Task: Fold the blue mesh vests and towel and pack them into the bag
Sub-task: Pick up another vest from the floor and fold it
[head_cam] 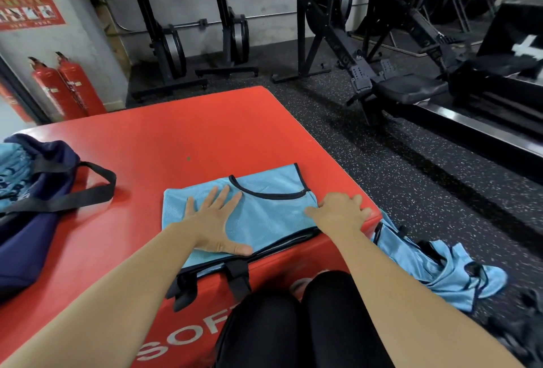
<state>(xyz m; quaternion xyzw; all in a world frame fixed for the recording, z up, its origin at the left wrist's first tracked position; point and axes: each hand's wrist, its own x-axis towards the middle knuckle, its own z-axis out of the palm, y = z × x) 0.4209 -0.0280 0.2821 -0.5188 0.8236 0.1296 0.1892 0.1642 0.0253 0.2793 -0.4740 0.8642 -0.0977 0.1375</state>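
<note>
A light blue mesh vest (273, 214) with dark trim lies flat, folded, on the near right corner of the red soft box (182, 138). My left hand (214, 217) presses flat on its left half, fingers spread. At the vest's right edge my right hand (340, 210) rests with fingers curled over the cloth near the box corner. A navy bag (32, 220) with black straps lies at the left of the box, blue fabric (11, 167) showing in its mouth. More blue vests (446, 270) lie crumpled on the floor to the right.
Black speckled gym floor (411, 179) surrounds the box. Rowing machines (382, 68) stand behind and to the right. Two red fire extinguishers (64, 85) stand by the left wall. My legs in black (293, 323) are against the box front.
</note>
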